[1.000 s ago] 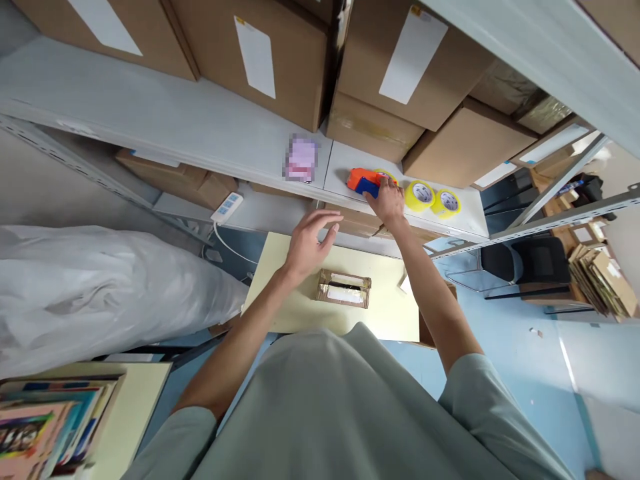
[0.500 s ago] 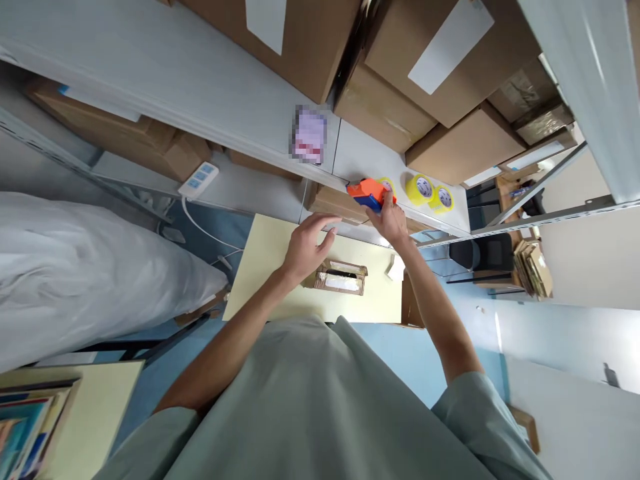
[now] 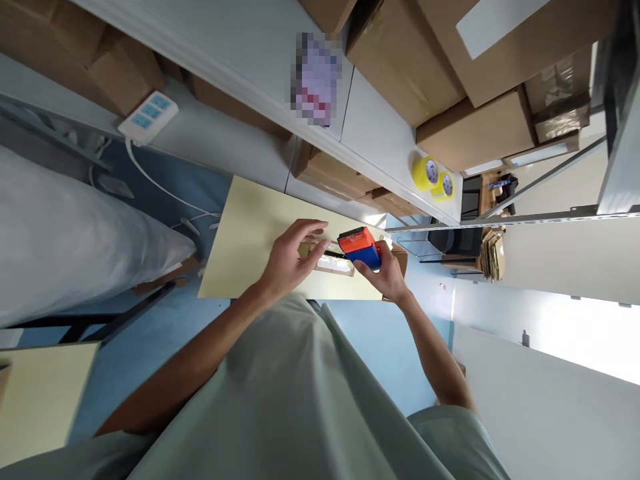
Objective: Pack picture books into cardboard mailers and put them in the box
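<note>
An orange and blue tape dispenser [image 3: 361,249] is in my right hand [image 3: 391,272], whose fingers wrap round its right end. It is held above the right part of a small taped cardboard box [image 3: 334,265] on the pale yellow table [image 3: 250,230]. My left hand [image 3: 290,257] is just left of the dispenser, thumb and fingers apart. It hovers over the left end of the box and partly hides it; whether it touches the box I cannot tell.
Two yellow tape rolls [image 3: 426,173] stand on the grey shelf [image 3: 375,127] by several cardboard boxes [image 3: 473,137]. A white power strip [image 3: 149,119] with a trailing cord lies at left, above a large white wrapped bundle [image 3: 75,247]. A metal shelf post [image 3: 620,167] rises at right.
My right hand has brought the tape dispenser from the shelf edge down over the box. My left hand stays open by the box. The view has shifted.
</note>
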`<state>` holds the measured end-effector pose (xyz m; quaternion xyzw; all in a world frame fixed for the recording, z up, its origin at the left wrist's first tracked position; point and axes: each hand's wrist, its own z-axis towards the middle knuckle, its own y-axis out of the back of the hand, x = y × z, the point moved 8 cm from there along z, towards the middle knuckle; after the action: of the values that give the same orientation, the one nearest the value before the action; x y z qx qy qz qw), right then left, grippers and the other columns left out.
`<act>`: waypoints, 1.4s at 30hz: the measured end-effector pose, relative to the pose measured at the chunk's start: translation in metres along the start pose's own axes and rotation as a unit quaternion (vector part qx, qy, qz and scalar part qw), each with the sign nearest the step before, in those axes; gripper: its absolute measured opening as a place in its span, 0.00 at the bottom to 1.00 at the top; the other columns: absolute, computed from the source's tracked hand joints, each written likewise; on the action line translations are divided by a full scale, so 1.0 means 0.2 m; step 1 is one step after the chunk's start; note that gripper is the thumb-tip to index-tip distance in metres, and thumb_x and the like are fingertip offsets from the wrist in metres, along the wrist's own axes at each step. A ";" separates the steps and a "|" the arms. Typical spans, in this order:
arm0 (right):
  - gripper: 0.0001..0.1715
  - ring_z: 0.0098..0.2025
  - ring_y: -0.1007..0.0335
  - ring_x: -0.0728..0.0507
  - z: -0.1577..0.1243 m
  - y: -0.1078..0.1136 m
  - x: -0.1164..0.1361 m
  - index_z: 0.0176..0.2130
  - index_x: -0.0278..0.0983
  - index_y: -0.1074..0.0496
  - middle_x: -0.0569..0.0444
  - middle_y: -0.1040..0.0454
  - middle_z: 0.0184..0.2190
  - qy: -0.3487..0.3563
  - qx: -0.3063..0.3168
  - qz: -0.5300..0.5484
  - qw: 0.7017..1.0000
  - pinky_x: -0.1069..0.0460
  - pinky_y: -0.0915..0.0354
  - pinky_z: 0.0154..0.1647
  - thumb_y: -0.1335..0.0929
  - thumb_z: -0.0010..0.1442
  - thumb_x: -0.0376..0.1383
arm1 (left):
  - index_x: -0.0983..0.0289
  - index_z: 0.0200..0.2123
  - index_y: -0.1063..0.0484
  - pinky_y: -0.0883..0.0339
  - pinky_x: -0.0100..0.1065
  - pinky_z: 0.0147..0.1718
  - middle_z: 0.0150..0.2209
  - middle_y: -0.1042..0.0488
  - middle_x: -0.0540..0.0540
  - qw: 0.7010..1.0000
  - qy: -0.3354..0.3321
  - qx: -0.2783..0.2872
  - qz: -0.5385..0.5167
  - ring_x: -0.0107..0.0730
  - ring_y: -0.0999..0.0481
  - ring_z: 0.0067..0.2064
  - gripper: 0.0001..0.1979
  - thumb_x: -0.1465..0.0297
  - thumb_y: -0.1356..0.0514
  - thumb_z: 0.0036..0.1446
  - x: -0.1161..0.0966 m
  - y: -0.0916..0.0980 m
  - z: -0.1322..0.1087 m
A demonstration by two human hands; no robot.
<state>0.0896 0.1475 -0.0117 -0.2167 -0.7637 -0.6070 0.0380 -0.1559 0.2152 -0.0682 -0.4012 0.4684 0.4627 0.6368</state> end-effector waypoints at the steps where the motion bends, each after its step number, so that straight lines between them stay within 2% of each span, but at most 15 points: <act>1: 0.36 0.33 0.18 0.35 -0.02 -0.01 0.00 0.46 0.47 0.36 0.53 0.16 0.35 -0.003 0.011 0.001 1.000 0.44 0.25 0.31 0.27 0.63 0.71 | 0.58 0.59 0.21 0.14 0.39 0.55 0.57 0.16 0.58 1.000 0.006 0.010 -0.004 0.37 0.11 0.52 0.15 0.59 0.35 0.77 0.00 0.00 -0.01; 5: 0.37 0.33 0.17 0.35 -0.06 -0.06 -0.01 0.47 0.47 0.32 0.53 0.16 0.35 -0.004 0.054 -0.010 0.998 0.44 0.24 0.32 0.27 0.62 0.72 | 0.57 0.59 0.20 0.14 0.38 0.54 0.56 0.16 0.57 0.998 0.016 0.054 -0.013 0.37 0.12 0.52 0.14 0.59 0.35 0.77 -0.01 -0.03 -0.05; 8: 0.41 0.37 0.14 0.32 -0.06 -0.09 -0.01 0.56 0.46 0.29 0.50 0.14 0.39 0.002 0.066 -0.042 0.997 0.42 0.22 0.34 0.27 0.63 0.72 | 0.56 0.59 0.20 0.14 0.41 0.56 0.56 0.15 0.57 0.997 0.014 0.069 -0.009 0.39 0.13 0.53 0.16 0.58 0.33 0.75 -0.01 -0.04 -0.08; 11: 0.46 0.41 0.12 0.29 -0.07 -0.10 0.00 0.64 0.46 0.30 0.48 0.14 0.43 0.006 0.077 -0.072 0.994 0.39 0.20 0.37 0.26 0.64 0.71 | 0.54 0.59 0.19 0.13 0.43 0.56 0.57 0.15 0.56 0.998 0.007 0.058 0.009 0.41 0.13 0.54 0.15 0.57 0.31 0.73 0.01 -0.04 -0.11; 19: 0.51 0.48 0.12 0.27 -0.07 -0.10 0.08 0.72 0.44 0.34 0.43 0.14 0.53 0.026 0.100 -0.122 0.987 0.36 0.17 0.45 0.26 0.66 0.70 | 0.51 0.56 0.18 0.12 0.44 0.47 0.52 0.14 0.54 0.998 -0.022 0.033 0.054 0.43 0.14 0.54 0.13 0.56 0.31 0.74 -0.02 0.00 -0.13; 25: 0.52 0.49 0.13 0.26 -0.07 -0.13 0.10 0.73 0.44 0.34 0.42 0.15 0.55 0.043 0.107 -0.137 0.984 0.35 0.17 0.47 0.26 0.67 0.70 | 0.52 0.54 0.17 0.13 0.41 0.47 0.52 0.14 0.54 0.998 0.009 0.047 0.040 0.38 0.13 0.47 0.15 0.52 0.34 0.76 -0.01 0.01 -0.14; 31: 0.50 0.50 0.12 0.26 -0.07 -0.16 0.10 0.72 0.42 0.34 0.40 0.15 0.55 0.048 0.120 -0.171 0.977 0.37 0.18 0.45 0.26 0.68 0.68 | 0.53 0.53 0.16 0.13 0.43 0.50 0.51 0.13 0.55 0.997 0.008 0.039 0.064 0.42 0.13 0.52 0.13 0.54 0.34 0.76 0.02 0.03 -0.16; 37: 0.50 0.47 0.11 0.27 -0.08 -0.18 0.13 0.72 0.41 0.35 0.40 0.14 0.54 0.078 0.112 -0.185 0.973 0.40 0.19 0.41 0.25 0.69 0.66 | 0.53 0.53 0.15 0.15 0.43 0.52 0.52 0.13 0.55 0.994 0.040 0.047 0.090 0.43 0.14 0.54 0.10 0.59 0.31 0.74 0.06 0.04 -0.19; 42: 0.49 0.46 0.11 0.28 -0.10 -0.22 0.13 0.73 0.42 0.34 0.42 0.13 0.52 0.080 0.107 -0.187 0.973 0.41 0.20 0.41 0.24 0.69 0.65 | 0.53 0.53 0.14 0.16 0.43 0.52 0.52 0.13 0.56 0.991 0.069 0.067 0.094 0.44 0.15 0.53 0.11 0.58 0.29 0.71 0.12 0.04 -0.21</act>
<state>0.0449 0.1291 -0.0382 -0.0154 -0.8458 -0.5332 0.0076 -0.1699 0.1827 -0.1027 -0.3423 0.5769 0.4592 0.5824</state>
